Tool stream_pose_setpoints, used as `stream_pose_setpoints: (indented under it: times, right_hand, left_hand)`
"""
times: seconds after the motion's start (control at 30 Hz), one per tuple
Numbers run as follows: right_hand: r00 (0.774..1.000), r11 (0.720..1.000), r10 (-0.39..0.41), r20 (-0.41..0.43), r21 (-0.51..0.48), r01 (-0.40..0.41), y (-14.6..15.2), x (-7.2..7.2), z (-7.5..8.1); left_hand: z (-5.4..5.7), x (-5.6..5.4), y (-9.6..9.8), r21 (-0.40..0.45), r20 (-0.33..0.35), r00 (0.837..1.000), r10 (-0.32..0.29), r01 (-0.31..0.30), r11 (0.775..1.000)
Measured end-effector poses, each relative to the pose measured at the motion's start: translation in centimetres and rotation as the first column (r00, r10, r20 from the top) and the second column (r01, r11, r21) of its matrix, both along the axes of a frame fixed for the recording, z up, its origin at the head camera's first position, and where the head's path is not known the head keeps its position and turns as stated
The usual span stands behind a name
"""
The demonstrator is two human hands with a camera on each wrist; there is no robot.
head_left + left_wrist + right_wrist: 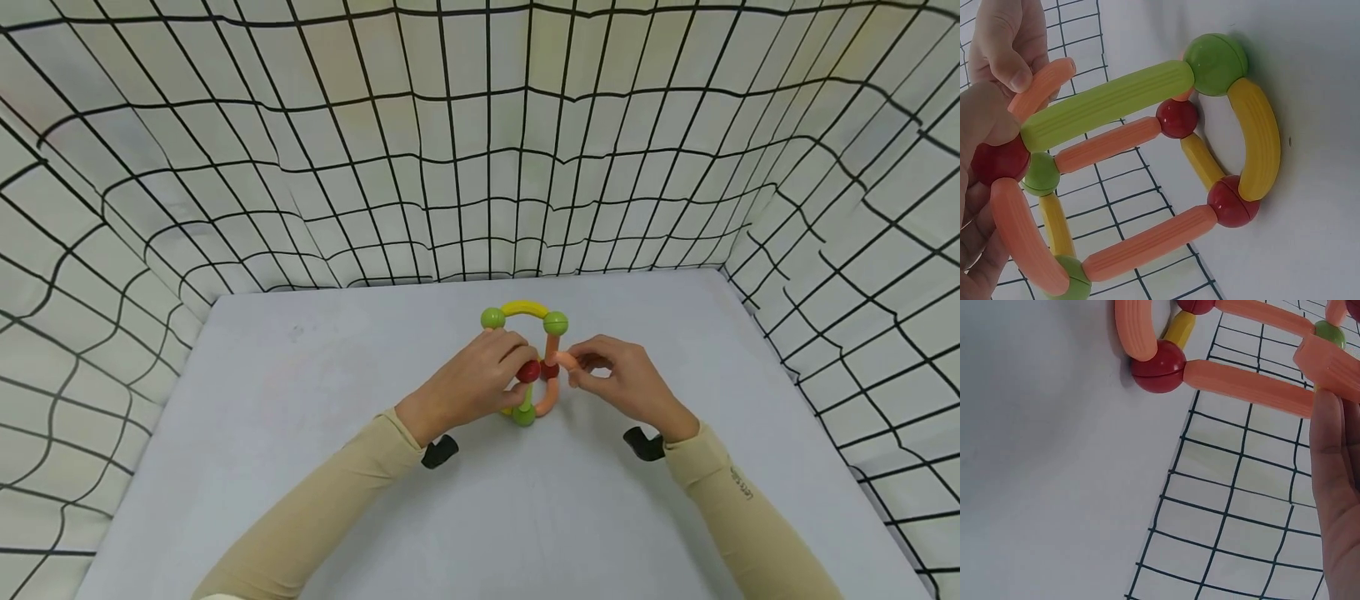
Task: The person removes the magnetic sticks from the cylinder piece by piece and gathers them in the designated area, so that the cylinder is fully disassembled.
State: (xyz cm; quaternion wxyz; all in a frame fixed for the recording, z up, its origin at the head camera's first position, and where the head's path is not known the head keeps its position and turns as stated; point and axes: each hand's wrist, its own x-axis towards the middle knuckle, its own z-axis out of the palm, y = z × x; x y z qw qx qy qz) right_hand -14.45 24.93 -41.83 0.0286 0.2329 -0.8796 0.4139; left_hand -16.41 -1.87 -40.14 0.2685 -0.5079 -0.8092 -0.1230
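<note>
A toy frame of colored rods and balls stands on the table, its lower red ball [1233, 201] and green ball [1216, 64] joined by a curved yellow rod [1259, 140]. My left hand [476, 379] grips an upper red ball [1000, 161], where a straight green rod [1110, 103] and a curved orange rod [1029, 240] meet. From the right, my right hand [626, 382] pinches another curved orange rod [1044, 86] beside that ball. Fingers hide its near end in the left wrist view, so I cannot tell whether it touches the ball.
The frame stands on a white table [300, 375]. Black grid netting [487, 158] over pale walls rises behind it and along both sides. Dark pieces show under each wrist, a black one [441, 452] at the left and another black piece [643, 444] at the right.
</note>
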Motion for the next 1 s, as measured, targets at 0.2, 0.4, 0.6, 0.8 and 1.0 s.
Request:
stream_pose_setpoints:
  times: [0.2,0.4,0.6,0.8,1.0]
  right_hand:
    - [0.995,0.999,-0.049,0.083,-0.009,0.050,1.0,-0.7,-0.3]
    - [0.975,0.992,-0.125,0.183,0.004,0.127,2.4,-1.3,-0.7]
    - [0.947,0.981,-0.191,0.257,0.021,0.192,3.7,-2.2,-1.6]
    - [0.912,0.966,-0.252,0.325,0.023,0.259,5.0,-3.0,-2.8]
    - [0.877,0.947,-0.314,0.363,0.054,0.316,6.4,-3.6,-4.0]
  left_hand:
    - [-0.1,0.1,-0.2,-0.002,0.002,1.000,0.008,-0.008,1.000]
    - [-0.1,0.0,-0.2,-0.002,-0.006,1.000,0.009,-0.009,1.000]
    - [-0.2,0.1,-0.3,-0.010,-0.008,1.000,0.016,-0.016,1.000]
    - [-0.2,0.1,-0.3,-0.005,-0.010,1.000,0.011,-0.011,1.000]
    - [0.0,0.1,-0.2,-0.003,-0.008,1.000,0.001,-0.001,1.000]
